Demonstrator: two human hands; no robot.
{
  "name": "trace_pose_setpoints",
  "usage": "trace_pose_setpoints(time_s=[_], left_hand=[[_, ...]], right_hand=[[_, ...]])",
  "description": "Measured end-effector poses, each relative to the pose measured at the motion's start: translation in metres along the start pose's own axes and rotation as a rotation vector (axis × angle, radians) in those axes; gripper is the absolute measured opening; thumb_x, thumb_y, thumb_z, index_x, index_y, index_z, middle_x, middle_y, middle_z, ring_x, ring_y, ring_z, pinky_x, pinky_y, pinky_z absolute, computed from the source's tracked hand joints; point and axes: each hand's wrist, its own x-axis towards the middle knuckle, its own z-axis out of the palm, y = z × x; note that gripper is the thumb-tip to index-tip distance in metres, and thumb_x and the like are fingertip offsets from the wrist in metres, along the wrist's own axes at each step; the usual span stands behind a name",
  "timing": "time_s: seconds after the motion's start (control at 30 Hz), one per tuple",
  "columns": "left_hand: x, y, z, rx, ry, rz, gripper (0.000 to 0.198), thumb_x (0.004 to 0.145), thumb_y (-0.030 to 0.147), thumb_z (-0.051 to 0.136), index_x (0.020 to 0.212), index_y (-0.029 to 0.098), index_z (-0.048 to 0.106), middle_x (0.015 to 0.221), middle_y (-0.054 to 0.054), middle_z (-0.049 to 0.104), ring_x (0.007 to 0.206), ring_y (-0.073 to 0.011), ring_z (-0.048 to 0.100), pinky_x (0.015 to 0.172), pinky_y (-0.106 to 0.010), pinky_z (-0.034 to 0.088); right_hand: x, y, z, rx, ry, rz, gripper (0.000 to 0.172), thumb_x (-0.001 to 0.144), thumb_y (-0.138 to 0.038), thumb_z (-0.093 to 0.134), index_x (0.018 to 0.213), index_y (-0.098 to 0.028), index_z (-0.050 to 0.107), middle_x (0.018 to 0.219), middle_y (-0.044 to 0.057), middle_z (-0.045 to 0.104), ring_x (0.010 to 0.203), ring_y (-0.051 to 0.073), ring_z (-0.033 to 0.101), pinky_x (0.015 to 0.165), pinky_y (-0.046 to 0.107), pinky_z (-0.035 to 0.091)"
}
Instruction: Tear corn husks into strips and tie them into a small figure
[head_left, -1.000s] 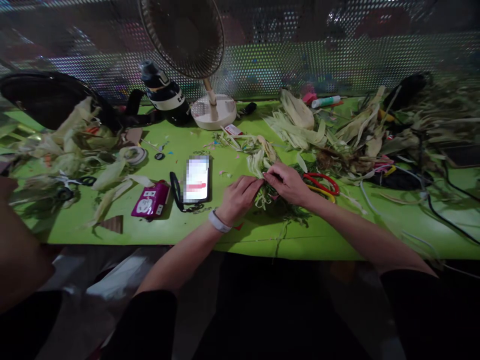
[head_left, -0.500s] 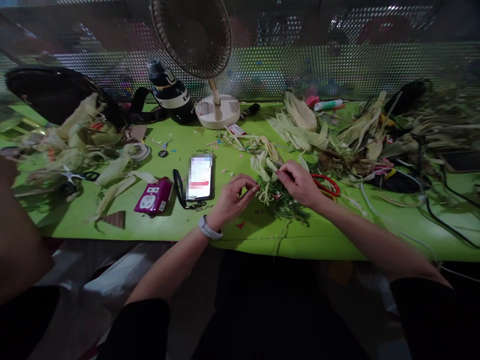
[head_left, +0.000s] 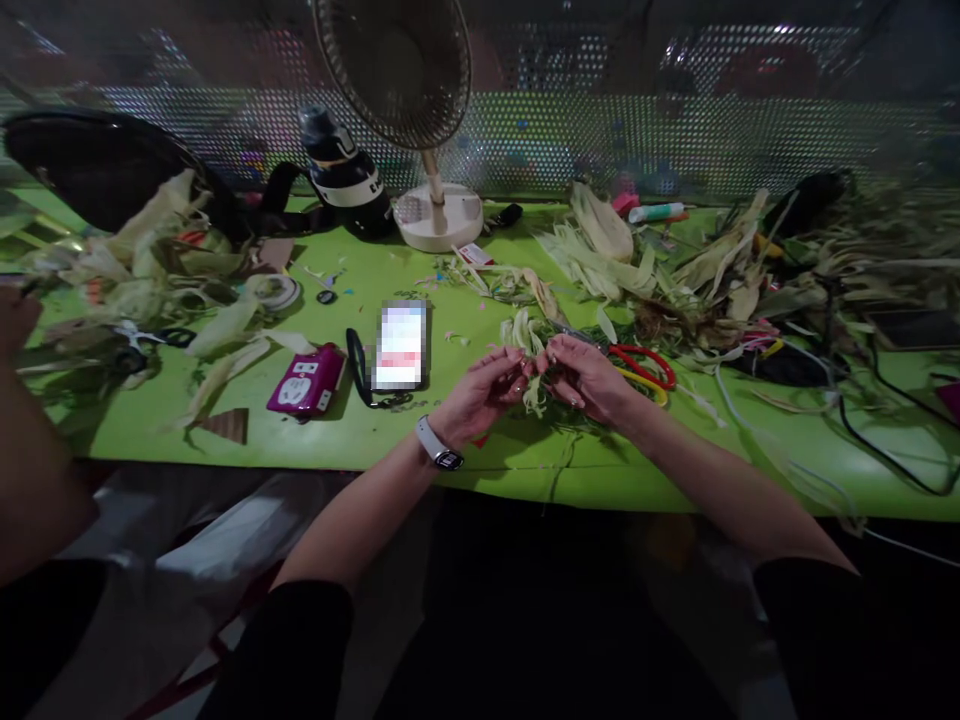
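Note:
My left hand (head_left: 484, 392) and my right hand (head_left: 583, 375) meet over a small bunch of pale green corn-husk strips (head_left: 529, 345) on the green table (head_left: 360, 450). Both hands have fingers curled and pinched on the strips, fingertips nearly touching. A white watch (head_left: 437, 445) is on my left wrist. Red-handled scissors (head_left: 645, 362) lie just right of my right hand. A phone (head_left: 400, 344) with a lit screen lies left of my left hand.
A desk fan (head_left: 420, 110) and a dark bottle (head_left: 341, 180) stand at the back. Husk piles (head_left: 697, 270) cover the right and the left (head_left: 142, 270). A magenta box (head_left: 304, 380), small scissors (head_left: 146, 335) and cables (head_left: 877, 430) lie about. Another person's arm (head_left: 30, 450) is at far left.
My hands parted briefly, then came back together and lifted slightly toward me with the husk strips pinched between them. The view shifted a little.

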Motion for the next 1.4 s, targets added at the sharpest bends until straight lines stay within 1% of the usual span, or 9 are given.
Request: trace_pose_setpoints(time_s=[0.2, 0.53, 0.63, 0.77, 0.87, 0.93, 1.13, 1.27, 1.4], left_hand=[[-0.004, 0.008, -0.003, 0.243, -0.06, 0.013, 0.018, 0.078, 0.022, 0.079, 0.072, 0.014, 0.063, 0.065, 0.0, 0.062, 0.056, -0.005, 0.048, 0.053, -0.018, 0.033], [0.014, 0.005, -0.018, 0.498, -0.089, -0.035, 0.029, 0.073, 0.034, 0.081, 0.07, 0.015, 0.06, 0.062, 0.002, 0.058, 0.052, -0.0046, 0.04, 0.051, -0.022, 0.026], [0.02, 0.007, -0.018, 0.461, -0.079, -0.048, 0.029, 0.074, 0.032, 0.083, 0.069, 0.015, 0.06, 0.061, 0.002, 0.06, 0.052, -0.0045, 0.043, 0.051, -0.021, 0.029], [0.031, 0.018, -0.014, 0.197, -0.032, -0.006, 0.023, 0.074, 0.027, 0.084, 0.073, 0.016, 0.064, 0.069, 0.001, 0.066, 0.063, -0.0073, 0.058, 0.063, -0.021, 0.047], [0.04, 0.027, -0.013, 0.123, -0.018, 0.05, 0.02, 0.071, 0.023, 0.087, 0.079, 0.015, 0.071, 0.074, 0.0, 0.07, 0.066, -0.0066, 0.063, 0.069, -0.021, 0.052], [0.043, 0.03, -0.015, 0.161, -0.025, 0.074, 0.025, 0.065, 0.023, 0.091, 0.081, 0.014, 0.074, 0.077, 0.0, 0.072, 0.069, -0.0058, 0.065, 0.068, -0.018, 0.052], [0.039, 0.033, -0.02, 0.346, -0.026, 0.114, 0.035, 0.055, 0.023, 0.096, 0.084, 0.015, 0.076, 0.082, -0.001, 0.074, 0.072, -0.0071, 0.067, 0.065, -0.017, 0.052], [0.035, 0.032, -0.015, 0.425, -0.102, 0.145, 0.039, 0.053, 0.026, 0.096, 0.082, 0.013, 0.073, 0.078, -0.001, 0.072, 0.071, -0.0085, 0.067, 0.072, -0.023, 0.055], [0.033, 0.027, -0.013, 0.621, -0.097, 0.198, 0.034, 0.059, 0.032, 0.093, 0.076, 0.014, 0.07, 0.069, 0.001, 0.067, 0.06, -0.007, 0.058, 0.058, -0.021, 0.048]], right_hand=[[0.001, -0.001, -0.008, -0.246, -0.074, -0.03, 0.046, 0.081, -0.057, 0.076, 0.075, -0.019, 0.051, 0.065, -0.005, 0.061, 0.041, 0.001, 0.036, 0.039, 0.019, 0.02], [0.01, 0.011, -0.021, -0.397, -0.099, 0.007, 0.046, 0.081, -0.059, 0.073, 0.074, -0.02, 0.05, 0.062, -0.006, 0.059, 0.044, 0.003, 0.035, 0.04, 0.02, 0.02], [0.012, 0.009, -0.024, -0.404, -0.08, 0.003, 0.047, 0.081, -0.061, 0.072, 0.073, -0.02, 0.051, 0.06, -0.007, 0.057, 0.042, 0.003, 0.035, 0.041, 0.02, 0.022], [0.02, -0.003, -0.021, -0.318, 0.005, -0.058, 0.049, 0.075, -0.064, 0.076, 0.076, -0.02, 0.052, 0.069, -0.005, 0.061, 0.046, 0.005, 0.044, 0.044, 0.022, 0.034], [0.03, -0.011, -0.018, -0.324, 0.053, -0.105, 0.05, 0.072, -0.064, 0.078, 0.077, -0.021, 0.052, 0.069, -0.004, 0.058, 0.054, 0.009, 0.051, 0.052, 0.024, 0.042], [0.035, -0.015, -0.019, -0.437, 0.096, -0.185, 0.048, 0.075, -0.065, 0.075, 0.078, -0.021, 0.055, 0.068, -0.003, 0.056, 0.059, 0.011, 0.052, 0.056, 0.026, 0.044], [0.032, -0.02, -0.025, -1.037, 0.208, -0.659, 0.032, 0.092, -0.049, 0.064, 0.077, -0.021, 0.062, 0.088, 0.006, 0.061, 0.084, 0.019, 0.057, 0.075, 0.034, 0.047], [0.026, -0.018, -0.019, -1.186, 0.142, -0.76, 0.02, 0.096, -0.036, 0.058, 0.082, -0.022, 0.063, 0.091, 0.007, 0.063, 0.088, 0.02, 0.059, 0.075, 0.034, 0.047], [0.023, -0.013, -0.01, -1.245, 0.106, -0.804, 0.017, 0.096, -0.033, 0.058, 0.085, -0.022, 0.064, 0.094, 0.007, 0.064, 0.09, 0.02, 0.06, 0.079, 0.036, 0.048]])
